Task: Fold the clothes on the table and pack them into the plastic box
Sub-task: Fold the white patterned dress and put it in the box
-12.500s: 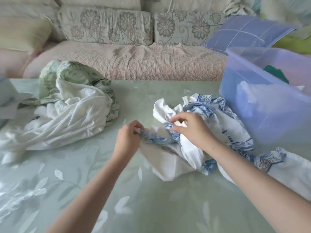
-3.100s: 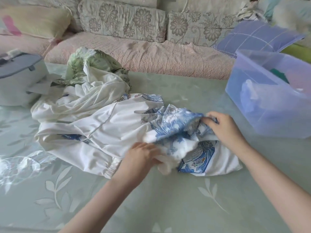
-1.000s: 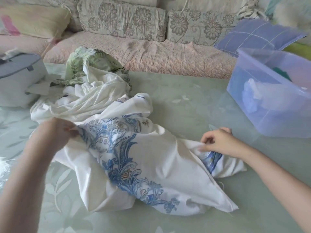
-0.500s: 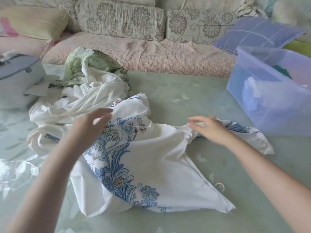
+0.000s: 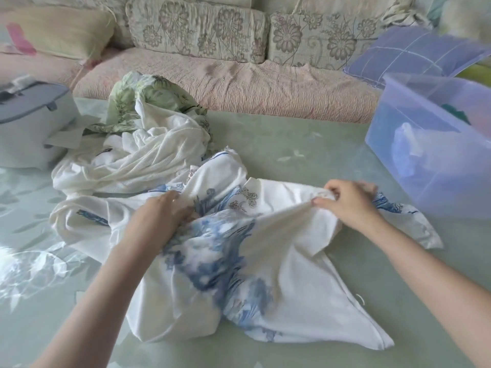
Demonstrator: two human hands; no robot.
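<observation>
Beyond the green counter [image 5: 305,144] stands a sofa [image 5: 239,83]. Some cloth already lies in the plastic box [image 5: 451,168] at the right edge. The blue-printed garment [image 5: 279,261] sprawls unfolded mid-counter, and a heap [image 5: 148,150] waits toward the far left. Half a second ago both grips hovered open; now our left grip [image 5: 156,216] bunches the garment's middle and our right grip [image 5: 350,205] pinches a white fold.

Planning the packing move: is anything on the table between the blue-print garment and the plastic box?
Nothing visible does. Only bare table lies between the blue-print garment and the plastic box.
</observation>
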